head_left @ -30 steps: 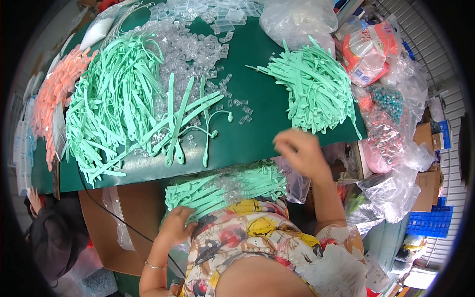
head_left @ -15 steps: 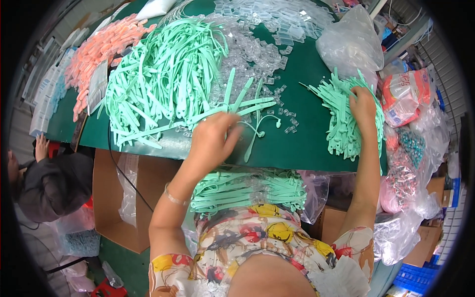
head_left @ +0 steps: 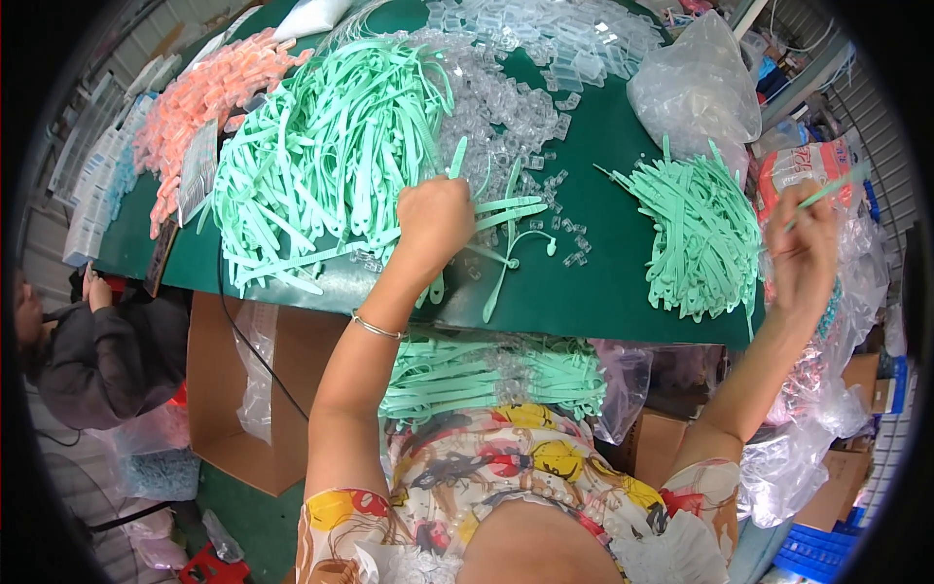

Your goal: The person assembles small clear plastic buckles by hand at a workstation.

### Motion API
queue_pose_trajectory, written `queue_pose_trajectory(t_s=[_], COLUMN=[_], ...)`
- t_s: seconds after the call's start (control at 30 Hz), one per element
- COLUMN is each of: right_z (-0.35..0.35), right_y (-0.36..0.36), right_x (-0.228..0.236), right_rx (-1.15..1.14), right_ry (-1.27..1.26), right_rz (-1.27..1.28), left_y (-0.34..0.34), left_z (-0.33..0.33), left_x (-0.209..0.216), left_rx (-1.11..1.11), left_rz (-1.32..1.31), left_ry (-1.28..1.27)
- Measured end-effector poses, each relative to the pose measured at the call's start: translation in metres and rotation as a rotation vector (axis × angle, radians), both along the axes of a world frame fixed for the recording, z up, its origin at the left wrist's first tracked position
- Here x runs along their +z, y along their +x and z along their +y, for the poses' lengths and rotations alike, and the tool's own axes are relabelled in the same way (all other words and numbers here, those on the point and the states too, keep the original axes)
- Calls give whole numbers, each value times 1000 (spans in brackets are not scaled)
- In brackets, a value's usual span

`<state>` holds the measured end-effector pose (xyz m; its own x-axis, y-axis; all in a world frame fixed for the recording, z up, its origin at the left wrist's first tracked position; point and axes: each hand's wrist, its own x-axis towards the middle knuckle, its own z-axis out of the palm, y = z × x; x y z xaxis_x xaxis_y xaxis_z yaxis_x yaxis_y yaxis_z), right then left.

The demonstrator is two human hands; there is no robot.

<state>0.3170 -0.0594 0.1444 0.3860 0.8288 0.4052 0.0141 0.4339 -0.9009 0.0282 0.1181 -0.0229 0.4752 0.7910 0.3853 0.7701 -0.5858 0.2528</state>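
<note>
Pinching one green strap [head_left: 829, 189]: right hand [head_left: 803, 255]; left hand [head_left: 434, 224] fisted, contents unclear.

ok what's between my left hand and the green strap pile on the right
In the head view, from the left hand to the pile: loose green straps, scattered clear plastic pieces, then green tabletop.

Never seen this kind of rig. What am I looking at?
No machine: a person works bare-handed, seen by a downward-looking fisheye camera on the head, so straight edges bend. The dark-green tabletop holds a large heap of mint-green flexible strips, a smaller pile of similar strips, small clear plastic pieces and coral-orange pieces. The left hand is closed over loose mint-green strips beside the large heap; its grip is hidden. The right hand, raised right of the smaller pile, holds a thin, motion-blurred mint-green strip.
</note>
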Motion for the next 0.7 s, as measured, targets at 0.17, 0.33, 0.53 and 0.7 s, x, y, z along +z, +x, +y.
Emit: queue_pose_trajectory(t_s=[0.17, 0.33, 0.53, 0.7], right_z=[18, 44, 50, 27], right_y=[-79, -121, -125, -79], right_x=[-90, -136, -124, -96], right_rx=[425, 594, 336, 325], right_ry=[-324, -387, -188, 140], right_rz=[390, 749, 627, 605], left_y=[-7, 8, 10, 7], left_z=[-22, -59, -59, -29], left_x=[25, 46, 49, 40], left_rx=[-73, -360, -484, -598], left_rz=[-452, -393, -318, -148], left_ry=[-56, 53, 53, -163])
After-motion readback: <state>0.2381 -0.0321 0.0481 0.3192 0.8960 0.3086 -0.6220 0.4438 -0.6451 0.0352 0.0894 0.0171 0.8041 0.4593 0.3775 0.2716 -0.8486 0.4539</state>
